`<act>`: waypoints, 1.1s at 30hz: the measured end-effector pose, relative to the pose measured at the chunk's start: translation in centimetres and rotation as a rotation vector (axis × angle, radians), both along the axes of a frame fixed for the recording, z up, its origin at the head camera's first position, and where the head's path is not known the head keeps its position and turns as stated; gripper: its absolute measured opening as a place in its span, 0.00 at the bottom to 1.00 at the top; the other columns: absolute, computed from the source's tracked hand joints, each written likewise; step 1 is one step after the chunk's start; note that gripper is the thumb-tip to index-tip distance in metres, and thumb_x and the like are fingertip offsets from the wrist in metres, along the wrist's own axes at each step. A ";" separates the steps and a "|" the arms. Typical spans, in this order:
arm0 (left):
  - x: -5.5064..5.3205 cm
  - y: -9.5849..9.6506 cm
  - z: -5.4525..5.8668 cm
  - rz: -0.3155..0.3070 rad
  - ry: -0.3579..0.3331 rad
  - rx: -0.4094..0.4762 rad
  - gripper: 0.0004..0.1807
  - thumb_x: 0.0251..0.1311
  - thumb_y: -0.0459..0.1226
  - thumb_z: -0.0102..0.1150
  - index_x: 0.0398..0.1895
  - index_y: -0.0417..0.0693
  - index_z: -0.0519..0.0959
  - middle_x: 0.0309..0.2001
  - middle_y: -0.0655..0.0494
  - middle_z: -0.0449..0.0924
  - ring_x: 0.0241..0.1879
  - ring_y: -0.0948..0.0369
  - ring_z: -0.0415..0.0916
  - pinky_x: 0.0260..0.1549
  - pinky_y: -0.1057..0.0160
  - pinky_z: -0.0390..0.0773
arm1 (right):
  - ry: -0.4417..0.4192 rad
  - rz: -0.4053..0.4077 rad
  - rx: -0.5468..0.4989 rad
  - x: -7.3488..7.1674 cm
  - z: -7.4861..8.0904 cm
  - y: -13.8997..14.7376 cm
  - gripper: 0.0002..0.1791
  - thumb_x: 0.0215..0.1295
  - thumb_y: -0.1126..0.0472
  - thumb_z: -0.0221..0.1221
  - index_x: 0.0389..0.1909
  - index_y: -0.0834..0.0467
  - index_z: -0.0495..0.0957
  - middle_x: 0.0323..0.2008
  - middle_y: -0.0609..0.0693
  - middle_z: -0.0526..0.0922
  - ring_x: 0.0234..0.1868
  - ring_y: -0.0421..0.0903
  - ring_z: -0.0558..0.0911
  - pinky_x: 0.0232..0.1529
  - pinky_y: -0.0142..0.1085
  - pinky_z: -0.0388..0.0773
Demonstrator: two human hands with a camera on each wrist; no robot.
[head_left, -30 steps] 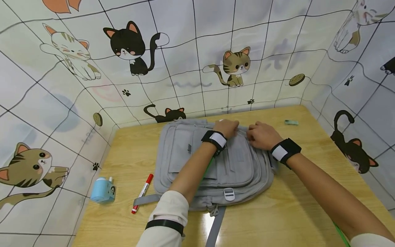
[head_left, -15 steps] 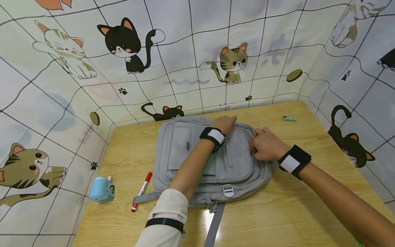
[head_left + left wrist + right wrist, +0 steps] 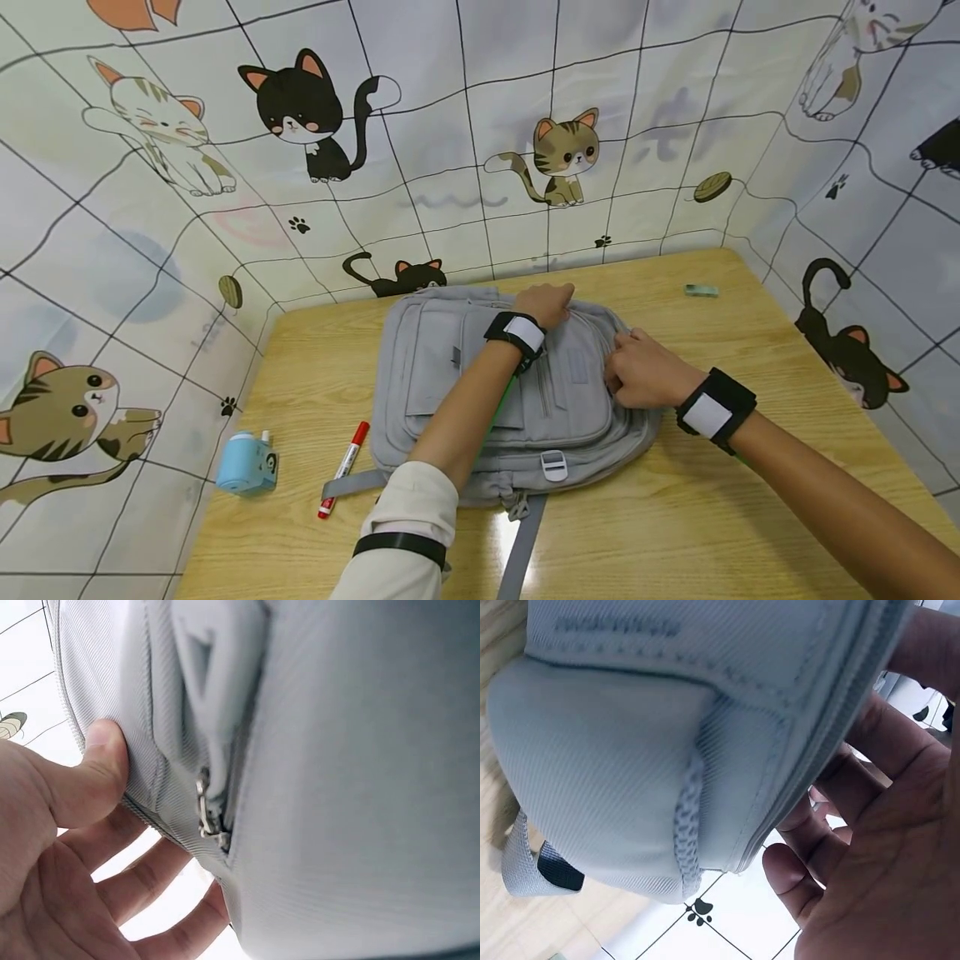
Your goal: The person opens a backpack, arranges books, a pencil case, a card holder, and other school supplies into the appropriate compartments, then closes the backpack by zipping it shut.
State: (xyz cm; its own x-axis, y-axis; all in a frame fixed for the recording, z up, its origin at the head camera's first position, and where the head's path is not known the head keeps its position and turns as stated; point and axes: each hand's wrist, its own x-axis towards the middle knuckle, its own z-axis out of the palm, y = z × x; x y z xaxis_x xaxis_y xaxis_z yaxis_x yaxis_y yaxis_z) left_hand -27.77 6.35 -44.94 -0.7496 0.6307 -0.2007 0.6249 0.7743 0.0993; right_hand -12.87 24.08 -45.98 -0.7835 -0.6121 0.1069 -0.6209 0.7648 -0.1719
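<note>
A grey backpack (image 3: 581,412) lies on the table with its front pockets facing up. At its far edge my left hand (image 3: 543,305) holds the fabric; in the left wrist view the thumb of this hand (image 3: 82,795) presses on a zippered edge, with fingers beneath and a metal zipper pull (image 3: 208,810) nearby. My right hand (image 3: 647,371) grips the right side of the bag along its zipper. In the right wrist view the fingers of that hand (image 3: 877,817) curl behind the zippered edge (image 3: 832,735). Their tips are partly hidden there, so any pull between them cannot be seen.
A red marker (image 3: 349,467) lies left of the bag, under a grey strap (image 3: 356,483). Farther left stands a light-blue crank pencil sharpener (image 3: 246,463). A small green block (image 3: 701,291) sits at the back right of the wooden table (image 3: 750,517). Cat-patterned sheets (image 3: 420,200) enclose the table.
My right hand has moved from the far right corner of the backpack down along its right side, toward me. My left hand stays at the far edge.
</note>
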 end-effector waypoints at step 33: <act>0.0 0.2 -0.1 0.041 -0.002 0.018 0.12 0.81 0.43 0.54 0.61 0.52 0.76 0.50 0.51 0.87 0.44 0.52 0.87 0.39 0.56 0.82 | -0.159 0.165 -0.110 4.6 0.9 -5.4 0.19 0.54 0.66 0.68 0.13 0.44 0.74 0.16 0.32 0.67 0.26 0.32 0.63 0.39 0.33 0.65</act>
State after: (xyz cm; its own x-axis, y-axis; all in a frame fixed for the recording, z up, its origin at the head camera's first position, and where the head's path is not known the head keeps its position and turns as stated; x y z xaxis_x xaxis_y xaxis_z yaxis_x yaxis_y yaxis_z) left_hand -27.75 6.59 -44.99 -0.7747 0.6026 -0.1914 0.5921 0.7977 0.1146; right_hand -8.27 18.65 -45.07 -0.6862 -0.7247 0.0635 -0.6943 0.6263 -0.3545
